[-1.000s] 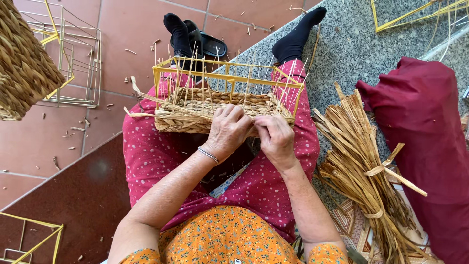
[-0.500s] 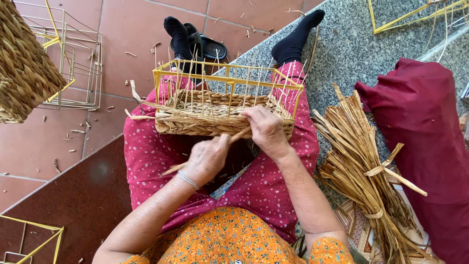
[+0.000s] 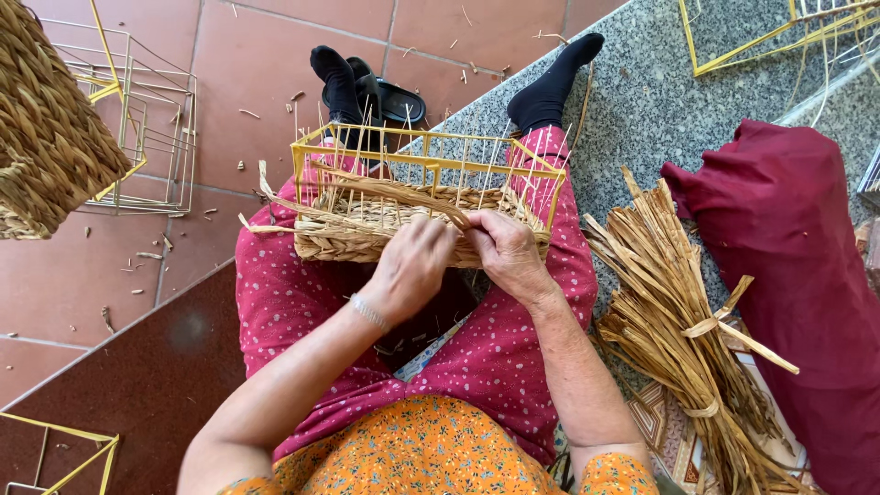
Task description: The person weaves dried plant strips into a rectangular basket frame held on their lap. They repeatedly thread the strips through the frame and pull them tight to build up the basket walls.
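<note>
Left hand (image 3: 417,261) pinches a straw strand (image 3: 394,194) at the basket's near edge | right hand (image 3: 506,252) grips the woven wall beside it | half-woven basket (image 3: 367,229) rests on lap | straw bundle (image 3: 683,321) lies at right.

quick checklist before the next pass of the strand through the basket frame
1. Basket seated on the lap: ok, it rests across both thighs.
2. Left hand on the woven wall: ok, at the near edge.
3. Right hand on the strand: ok, fingers pinch its near end.
4. Yellow wire frame upright: ok, the top rim looks level.
5. Spare straw bundle nearby: ok, it lies beside the right leg.
6. Strand free of snags: cannot tell.
</note>
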